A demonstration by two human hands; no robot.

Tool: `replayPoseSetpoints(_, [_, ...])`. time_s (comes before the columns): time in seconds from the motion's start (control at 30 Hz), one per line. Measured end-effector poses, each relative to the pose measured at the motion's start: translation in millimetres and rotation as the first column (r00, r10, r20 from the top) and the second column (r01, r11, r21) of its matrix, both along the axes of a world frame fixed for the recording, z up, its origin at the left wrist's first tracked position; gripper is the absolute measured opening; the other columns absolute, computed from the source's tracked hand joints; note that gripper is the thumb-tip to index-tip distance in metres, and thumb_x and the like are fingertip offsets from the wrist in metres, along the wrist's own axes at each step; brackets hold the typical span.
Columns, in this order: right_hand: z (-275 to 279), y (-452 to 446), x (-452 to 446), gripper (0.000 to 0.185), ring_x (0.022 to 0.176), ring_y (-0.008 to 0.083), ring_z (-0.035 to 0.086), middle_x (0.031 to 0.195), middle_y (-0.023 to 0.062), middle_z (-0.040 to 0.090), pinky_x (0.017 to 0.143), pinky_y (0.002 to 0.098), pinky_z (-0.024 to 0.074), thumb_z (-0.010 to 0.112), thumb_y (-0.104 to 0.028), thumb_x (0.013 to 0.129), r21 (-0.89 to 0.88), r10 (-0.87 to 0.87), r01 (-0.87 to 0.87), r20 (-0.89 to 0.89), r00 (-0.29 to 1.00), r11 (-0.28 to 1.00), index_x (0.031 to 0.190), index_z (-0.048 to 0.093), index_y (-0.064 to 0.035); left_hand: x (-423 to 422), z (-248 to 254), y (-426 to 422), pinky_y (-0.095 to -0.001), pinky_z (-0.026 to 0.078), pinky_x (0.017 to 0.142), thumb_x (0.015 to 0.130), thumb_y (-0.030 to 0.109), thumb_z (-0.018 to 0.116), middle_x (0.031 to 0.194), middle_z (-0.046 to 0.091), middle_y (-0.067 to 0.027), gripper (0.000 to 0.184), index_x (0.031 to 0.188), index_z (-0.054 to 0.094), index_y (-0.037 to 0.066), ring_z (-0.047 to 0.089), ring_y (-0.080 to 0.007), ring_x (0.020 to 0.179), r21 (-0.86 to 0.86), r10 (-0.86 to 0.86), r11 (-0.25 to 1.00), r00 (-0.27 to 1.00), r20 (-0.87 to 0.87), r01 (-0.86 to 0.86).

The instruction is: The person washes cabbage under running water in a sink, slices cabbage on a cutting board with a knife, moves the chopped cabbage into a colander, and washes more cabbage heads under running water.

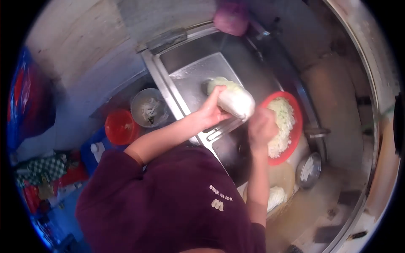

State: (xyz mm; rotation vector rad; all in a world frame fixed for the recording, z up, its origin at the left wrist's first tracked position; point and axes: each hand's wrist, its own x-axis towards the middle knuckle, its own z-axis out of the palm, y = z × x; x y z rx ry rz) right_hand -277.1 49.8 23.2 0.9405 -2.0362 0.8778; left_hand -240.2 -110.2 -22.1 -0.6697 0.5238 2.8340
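Over the metal sink [185,80], my left hand [211,110] holds a whole pale napa cabbage [237,100], with the fingers round its side and the white base toward my right hand. My right hand [262,126] is blurred by motion close to the base of the cabbage, at the near edge of a red basin [298,122]. Whether its fingers hold anything is too smeared to tell. Shredded cabbage [282,126] fills the red basin.
Below the basin, a round board [282,177] carries another piece of cabbage [276,197], beside a metal bowl [309,170] with white contents. At left stand a red bowl [121,127] and a clear bowl with scraps [147,108]. A pink bag [231,19] lies behind the sink.
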Motion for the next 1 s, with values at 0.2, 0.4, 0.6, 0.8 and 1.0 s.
replayPoseSetpoints(0.2, [72,-54,33,0.021,0.060,0.0148,0.051,0.085,0.0129,0.061,0.054,0.0260,0.0426,0.049,-0.009,0.092,-0.175,0.096,-0.077,0.105,0.990,0.981,0.104,0.057,0.0065,11,-33,-8,-0.0426,0.042,0.098,0.085,0.048,0.048,0.129,0.045,-0.0111,0.063,0.132,0.034,0.009,0.046,-0.0252,0.119,0.049,-0.010,0.999,0.998,-0.054,0.013])
replayPoseSetpoints(0.4, [60,-146,52,0.044,0.095,0.0330,0.058,0.112,0.0194,0.056,0.079,0.0369,0.0479,0.064,-0.008,0.078,0.291,0.483,-0.611,0.406,0.775,0.736,0.118,0.052,0.0055,21,-67,-7,-0.0403,0.045,0.093,0.085,0.047,0.048,0.125,0.047,-0.0098,0.057,0.129,0.038,0.011,0.049,-0.0231,0.114,0.080,-0.003,0.997,0.988,-0.152,0.015])
replayPoseSetpoints(0.6, [45,-96,16,0.045,0.106,0.0334,0.052,0.116,0.0188,0.053,0.089,0.0375,0.0429,0.064,-0.009,0.077,0.245,0.277,-0.472,0.555,0.784,0.847,0.118,0.052,0.0020,28,-12,-27,-0.0392,0.048,0.087,0.084,0.045,0.051,0.119,0.050,-0.0109,0.055,0.125,0.041,0.009,0.054,-0.0235,0.106,0.012,0.028,0.999,0.983,0.183,-0.031])
replayPoseSetpoints(0.8, [10,-51,10,0.080,0.117,0.0379,0.042,0.124,0.0242,0.045,0.096,0.0435,0.0370,0.078,-0.023,0.066,0.210,0.145,-0.351,0.636,0.758,0.913,0.130,0.038,0.0032,1,-36,-19,-0.0396,0.048,0.088,0.083,0.047,0.052,0.120,0.052,-0.0104,0.056,0.123,0.045,0.010,0.055,-0.0237,0.105,0.098,-0.026,0.995,0.991,0.134,0.013])
replayPoseSetpoints(1.0, [-22,-48,-15,0.073,0.109,0.0384,0.048,0.121,0.0249,0.046,0.092,0.0417,0.0410,0.079,-0.025,0.066,0.148,0.007,-0.106,0.551,0.834,0.983,0.122,0.043,0.0049,-17,-21,-21,-0.0366,0.049,0.084,0.088,0.056,0.042,0.117,0.058,-0.0115,0.062,0.126,0.046,0.009,0.057,-0.0244,0.105,0.027,-0.135,0.991,0.989,0.065,0.134])
